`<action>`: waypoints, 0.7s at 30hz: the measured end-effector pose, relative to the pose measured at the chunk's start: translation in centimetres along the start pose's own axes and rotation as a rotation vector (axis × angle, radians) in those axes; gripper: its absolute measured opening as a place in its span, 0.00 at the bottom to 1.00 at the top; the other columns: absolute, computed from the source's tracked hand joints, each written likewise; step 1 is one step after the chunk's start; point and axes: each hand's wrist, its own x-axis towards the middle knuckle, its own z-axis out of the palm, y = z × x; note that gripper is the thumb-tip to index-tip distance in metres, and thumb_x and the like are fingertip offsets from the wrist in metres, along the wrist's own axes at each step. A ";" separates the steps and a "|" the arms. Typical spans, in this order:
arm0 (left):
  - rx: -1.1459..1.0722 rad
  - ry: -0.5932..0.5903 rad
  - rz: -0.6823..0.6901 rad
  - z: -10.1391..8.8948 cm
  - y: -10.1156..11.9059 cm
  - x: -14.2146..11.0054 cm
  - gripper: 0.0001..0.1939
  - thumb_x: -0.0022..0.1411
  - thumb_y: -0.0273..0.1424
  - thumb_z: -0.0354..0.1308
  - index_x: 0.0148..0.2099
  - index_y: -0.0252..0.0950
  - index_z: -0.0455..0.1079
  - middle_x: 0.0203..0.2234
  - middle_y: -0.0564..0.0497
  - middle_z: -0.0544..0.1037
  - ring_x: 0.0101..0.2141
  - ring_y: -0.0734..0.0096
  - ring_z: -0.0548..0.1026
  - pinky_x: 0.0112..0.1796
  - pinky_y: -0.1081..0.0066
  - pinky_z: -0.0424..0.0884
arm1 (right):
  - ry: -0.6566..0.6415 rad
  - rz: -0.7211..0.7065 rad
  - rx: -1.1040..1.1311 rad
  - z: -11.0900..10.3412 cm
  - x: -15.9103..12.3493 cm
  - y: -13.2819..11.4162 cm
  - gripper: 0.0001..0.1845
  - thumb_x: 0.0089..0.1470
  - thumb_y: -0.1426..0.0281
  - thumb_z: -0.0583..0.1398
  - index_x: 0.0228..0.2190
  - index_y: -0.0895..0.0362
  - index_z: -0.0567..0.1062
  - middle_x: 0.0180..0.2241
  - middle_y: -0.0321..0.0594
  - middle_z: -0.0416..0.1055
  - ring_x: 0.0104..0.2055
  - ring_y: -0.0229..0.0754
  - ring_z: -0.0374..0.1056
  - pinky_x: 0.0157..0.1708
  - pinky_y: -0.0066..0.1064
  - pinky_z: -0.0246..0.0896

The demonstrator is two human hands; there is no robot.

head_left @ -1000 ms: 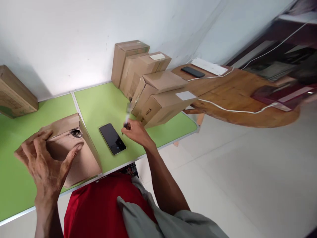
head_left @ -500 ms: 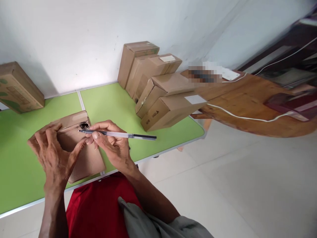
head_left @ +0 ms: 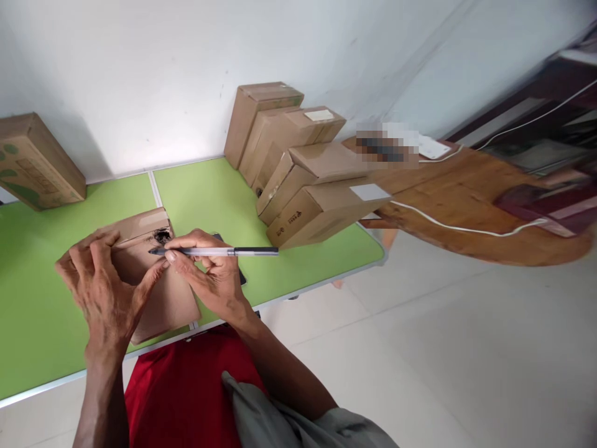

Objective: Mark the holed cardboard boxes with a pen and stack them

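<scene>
A brown cardboard box (head_left: pixel 168 305) lies near the front edge of the green table, with a black scribbled patch (head_left: pixel 162 236) at its upper right corner. My left hand (head_left: pixel 103 283) is spread across the box and grips it, fingers bent over the upper left part and thumb toward the right. In my right hand (head_left: pixel 212 277) a pen (head_left: pixel 252 252) is pinched between thumb and fingers. The pen lies almost level, its tip pointing left over the box just below the black patch. A phone (head_left: pixel 242 278) is mostly hidden behind my right hand.
Several cardboard boxes (head_left: pixel 321 208) stand in a row at the table's right. Another box (head_left: pixel 46 165) stands at the far left by the wall. A wooden table (head_left: pixel 452 199) adjoins on the right, with a white cable (head_left: pixel 433 219) across it.
My right hand has moved left with the pen, from beside the phone to over the box. Its pen has since tilted slightly toward level. My left hand stays on the box.
</scene>
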 end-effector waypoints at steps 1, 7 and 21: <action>0.006 -0.003 0.002 -0.1 0.0 0.0 0.44 0.68 0.67 0.56 0.62 0.32 0.75 0.60 0.23 0.78 0.61 0.24 0.74 0.67 0.30 0.55 | -0.005 0.005 0.009 -0.2 0.0 -0.1 0.04 0.69 0.67 0.67 0.40 0.53 0.83 0.37 0.37 0.81 0.31 0.37 0.72 0.31 0.29 0.69; 0.008 -0.013 -0.017 -0.2 0.2 0.1 0.43 0.67 0.68 0.58 0.63 0.36 0.74 0.60 0.26 0.79 0.62 0.25 0.73 0.68 0.29 0.56 | 0.044 0.130 -0.094 -1.6 0.0 -1.3 0.07 0.66 0.68 0.64 0.34 0.53 0.77 0.27 0.31 0.73 0.25 0.34 0.64 0.26 0.26 0.59; 0.042 -0.026 -0.011 -0.4 0.4 0.7 0.53 0.62 0.76 0.56 0.64 0.32 0.75 0.58 0.24 0.79 0.61 0.22 0.72 0.67 0.27 0.56 | 0.139 0.039 -0.098 -1.8 1.6 -1.3 0.09 0.73 0.60 0.64 0.46 0.49 0.83 0.42 0.41 0.81 0.37 0.43 0.78 0.36 0.34 0.76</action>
